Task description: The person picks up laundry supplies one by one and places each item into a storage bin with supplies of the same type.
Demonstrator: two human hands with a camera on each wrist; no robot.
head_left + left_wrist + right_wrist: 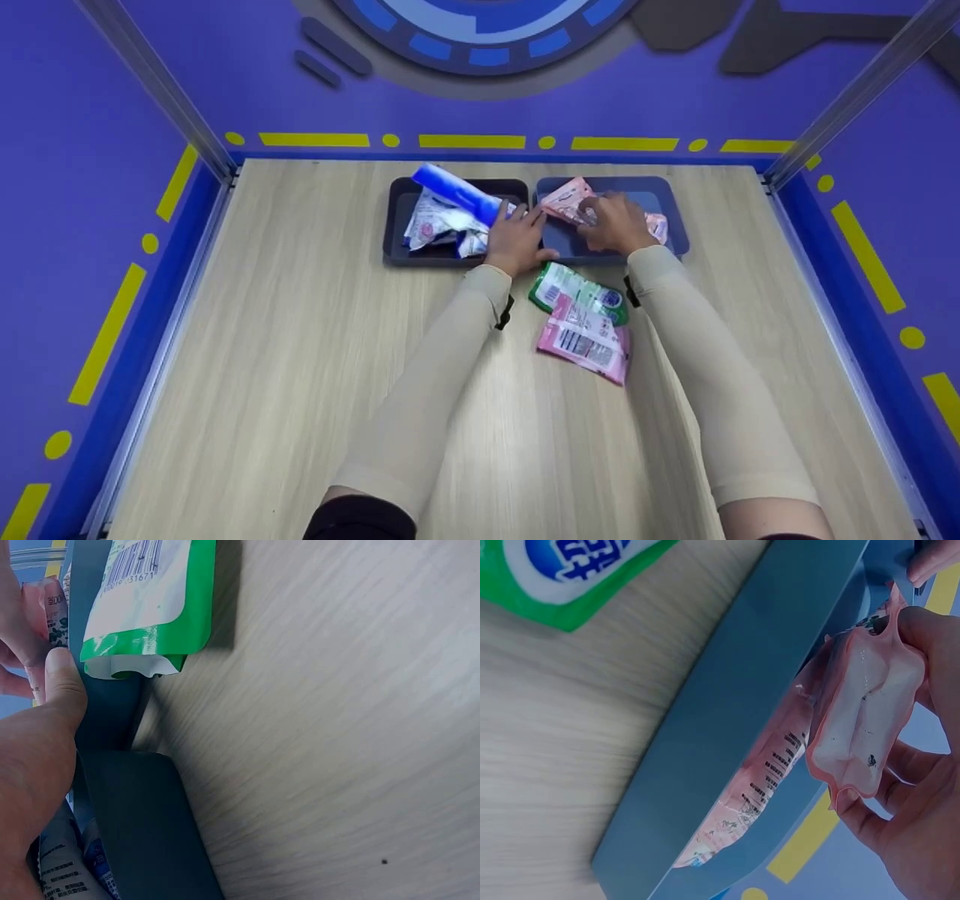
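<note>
My right hand (616, 223) grips a pink pouch (568, 201) over the right tray (679, 236). In the right wrist view, thumb and fingers hold the edges of this pouch (866, 709), its folded base facing the camera. A second pink pouch (761, 784) lies inside the tray beneath it. My left hand (516, 241) is over the right end of the left tray (397, 260), fingers extended beside a blue-and-white packet (457, 193). Whether its fingertips touch that packet cannot be told. More white and blue packets (431, 225) fill the left tray.
In front of the trays, a green pouch (555, 279) lies on the wooden table (300, 337). A pink packet (585, 346) with a barcode label overlaps it. Blue-purple panels (225, 97) enclose the table at the back and sides.
</note>
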